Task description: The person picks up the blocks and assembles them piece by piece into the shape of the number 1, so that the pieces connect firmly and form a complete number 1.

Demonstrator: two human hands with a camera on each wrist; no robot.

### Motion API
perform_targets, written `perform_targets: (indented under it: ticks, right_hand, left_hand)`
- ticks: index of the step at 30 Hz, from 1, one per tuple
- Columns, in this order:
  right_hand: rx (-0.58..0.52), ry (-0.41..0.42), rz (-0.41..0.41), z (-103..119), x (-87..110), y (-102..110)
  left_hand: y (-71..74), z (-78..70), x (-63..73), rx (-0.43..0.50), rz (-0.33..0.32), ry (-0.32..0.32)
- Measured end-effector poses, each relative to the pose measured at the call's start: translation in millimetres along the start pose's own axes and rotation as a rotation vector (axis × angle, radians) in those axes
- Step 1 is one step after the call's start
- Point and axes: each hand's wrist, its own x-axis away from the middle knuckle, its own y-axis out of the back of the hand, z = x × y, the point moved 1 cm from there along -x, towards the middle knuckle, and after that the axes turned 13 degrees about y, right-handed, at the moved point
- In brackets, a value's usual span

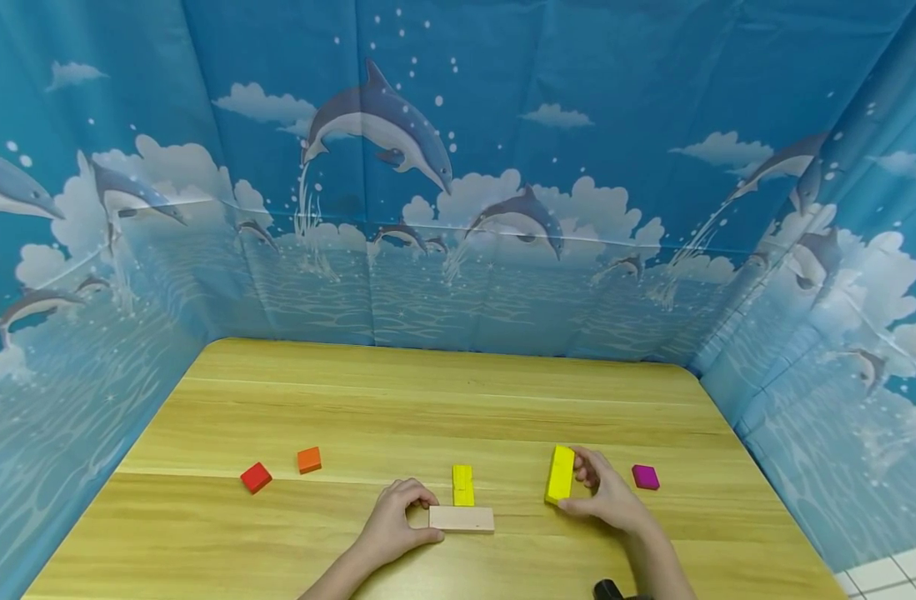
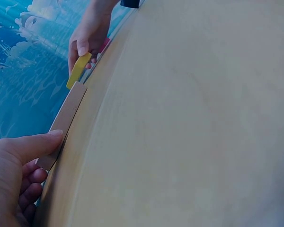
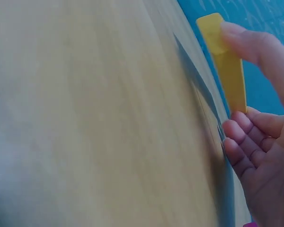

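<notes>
In the head view my left hand [image 1: 397, 521] pinches the left end of a plain wooden block [image 1: 461, 519] on the table. The left wrist view shows my thumb [image 2: 40, 144] on one face of that block, with the fingers partly hidden behind it. A yellow block [image 1: 463, 485] lies just beyond the wooden block, lengthwise away from me; whether they touch I cannot tell. To the right, my right hand [image 1: 608, 498] holds a second yellow block [image 1: 560, 475] by its long sides, between thumb and fingers. In the right wrist view this yellow block [image 3: 227, 66] appears raised off the table.
A red block [image 1: 256, 477] and an orange block [image 1: 309, 460] lie on the left of the wooden table [image 1: 442, 400]. A magenta block [image 1: 645, 477] sits right of my right hand. A dolphin-printed curtain [image 1: 458, 275] borders the table's back and sides.
</notes>
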Motion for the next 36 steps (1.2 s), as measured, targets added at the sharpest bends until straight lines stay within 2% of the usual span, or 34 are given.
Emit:
perform_targets:
  ticks: [10, 23, 36]
  right_hand:
    - [0.061, -0.021, 0.023, 10, -13.5, -2]
    - [0.078, 0.031, 0.034, 21, -33.0, -12]
    - [0.030, 0.046, 0.042, 29, -55.0, -25]
  left_hand:
    - [-0.3, -0.5, -0.1, 0.010, 0.005, 0.002]
    - [0.1, -1.0, -0.2, 0.007, -0.003, -0.002]
    - [0.9, -1.0, -0.4, 0.000, -0.016, -0.018]
